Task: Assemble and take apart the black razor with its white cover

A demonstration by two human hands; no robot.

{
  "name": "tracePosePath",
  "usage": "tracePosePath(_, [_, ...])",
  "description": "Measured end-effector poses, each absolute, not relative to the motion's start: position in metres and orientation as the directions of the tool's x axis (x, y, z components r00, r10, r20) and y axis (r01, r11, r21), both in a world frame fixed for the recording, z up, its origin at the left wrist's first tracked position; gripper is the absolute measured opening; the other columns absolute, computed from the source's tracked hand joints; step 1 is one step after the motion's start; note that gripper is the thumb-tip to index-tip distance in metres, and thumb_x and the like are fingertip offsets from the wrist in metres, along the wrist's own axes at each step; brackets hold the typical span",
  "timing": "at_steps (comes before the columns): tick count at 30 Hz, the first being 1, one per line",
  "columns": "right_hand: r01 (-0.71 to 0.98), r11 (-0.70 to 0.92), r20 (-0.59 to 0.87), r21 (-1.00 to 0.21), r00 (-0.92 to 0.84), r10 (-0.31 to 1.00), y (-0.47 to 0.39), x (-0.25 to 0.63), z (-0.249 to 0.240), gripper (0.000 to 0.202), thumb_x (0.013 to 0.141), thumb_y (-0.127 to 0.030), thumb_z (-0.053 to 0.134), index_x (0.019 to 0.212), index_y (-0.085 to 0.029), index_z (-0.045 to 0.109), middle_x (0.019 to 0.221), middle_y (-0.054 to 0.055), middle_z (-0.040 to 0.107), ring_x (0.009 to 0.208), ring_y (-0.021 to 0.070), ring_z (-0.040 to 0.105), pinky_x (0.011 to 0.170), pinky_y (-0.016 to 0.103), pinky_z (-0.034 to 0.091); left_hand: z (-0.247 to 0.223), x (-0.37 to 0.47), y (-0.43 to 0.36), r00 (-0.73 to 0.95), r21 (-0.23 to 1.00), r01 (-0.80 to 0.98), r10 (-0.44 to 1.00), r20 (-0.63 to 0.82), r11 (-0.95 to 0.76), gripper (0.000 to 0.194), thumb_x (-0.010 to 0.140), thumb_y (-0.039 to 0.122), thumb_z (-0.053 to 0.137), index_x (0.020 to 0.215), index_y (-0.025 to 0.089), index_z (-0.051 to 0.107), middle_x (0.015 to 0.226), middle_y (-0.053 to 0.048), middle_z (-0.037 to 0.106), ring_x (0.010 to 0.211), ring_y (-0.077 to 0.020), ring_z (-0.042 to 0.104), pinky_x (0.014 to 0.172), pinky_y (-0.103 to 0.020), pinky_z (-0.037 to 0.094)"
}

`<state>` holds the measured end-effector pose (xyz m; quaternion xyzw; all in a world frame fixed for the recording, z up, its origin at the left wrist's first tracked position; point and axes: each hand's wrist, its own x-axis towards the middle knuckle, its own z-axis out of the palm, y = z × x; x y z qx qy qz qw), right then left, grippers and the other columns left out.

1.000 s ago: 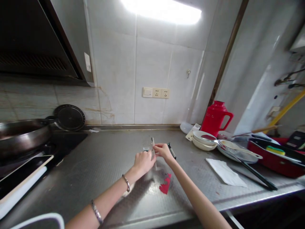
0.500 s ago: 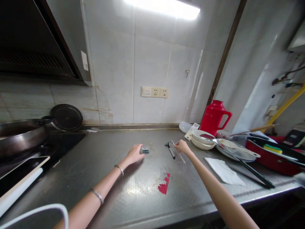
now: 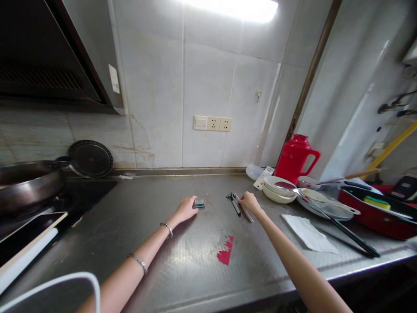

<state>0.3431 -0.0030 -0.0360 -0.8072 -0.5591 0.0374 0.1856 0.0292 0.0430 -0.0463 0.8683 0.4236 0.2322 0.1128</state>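
On the steel worktop, my left hand [image 3: 188, 208] is closed around a small clear case with teal parts [image 3: 200, 204], its fingers at the case's left end. Right of it lies a razor [image 3: 233, 204] with a dark green head and a grey and black handle. Beside the razor, my right hand [image 3: 249, 201] pinches a slim silvery stick-like tool [image 3: 249, 216], low over or touching the worktop; its exact kind is too small to make out. Nearer to me, a torn red patch [image 3: 225, 253] lies flat on the steel.
To the right stand white bowls [image 3: 278, 198], a red thermos jug [image 3: 295, 160], a red pan [image 3: 374, 217] with a sponge, and a white tissue [image 3: 309, 233]. A pot [image 3: 31, 184] sits on the left hob. A white cable [image 3: 65, 277] crosses the lower left.
The view has shifted slightly. The slim tool under my right hand has turned a little and shows a broader side. Both hands keep nearly the same places.
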Motion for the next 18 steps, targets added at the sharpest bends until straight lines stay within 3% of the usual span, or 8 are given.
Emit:
tracePosePath(9, [0.928,-0.246,0.215,-0.279,0.31,0.926,-0.016,0.342,-0.007,0.021,0.074,-0.025,0.055,0.076,-0.012,0.072,0.074,0.013,0.069,0.074,0.0198,0.064,0.06,0.021,0.04,-0.047,0.032,0.049,0.486,0.538,0.637,0.829,0.276,-0.552,0.044,0.066,0.022,0.065,0.109,0.016,0.055,0.111,-0.011,0.064,0.102,-0.0229,0.059,0.088,-0.031,0.042])
tracePosePath(14, [0.957,0.069,0.242,-0.281,0.001,0.97,-0.026,0.326,0.018,0.026,0.074,-0.03,0.057,0.092,-0.018,0.071,0.083,0.007,0.069,0.076,0.0171,0.062,0.068,0.022,0.043,-0.043,0.036,0.041,0.481,0.57,0.564,0.799,0.361,-0.598,0.048,0.065,0.024,0.067,0.11,0.017,0.053,0.109,-0.01,0.063,0.101,-0.0226,0.059,0.089,-0.033,0.042])
tracePosePath(18, [0.896,0.329,0.197,-0.299,-0.28,0.94,-0.039,0.298,0.026,0.053,0.065,-0.04,0.068,0.112,-0.018,0.062,0.101,0.008,0.064,0.081,0.0181,0.06,0.074,0.026,0.044,-0.036,0.042,0.022,0.546,0.553,0.471,0.72,0.429,-0.687,0.052,0.064,0.025,0.068,0.112,0.019,0.05,0.109,-0.007,0.062,0.101,-0.0221,0.057,0.089,-0.033,0.041])
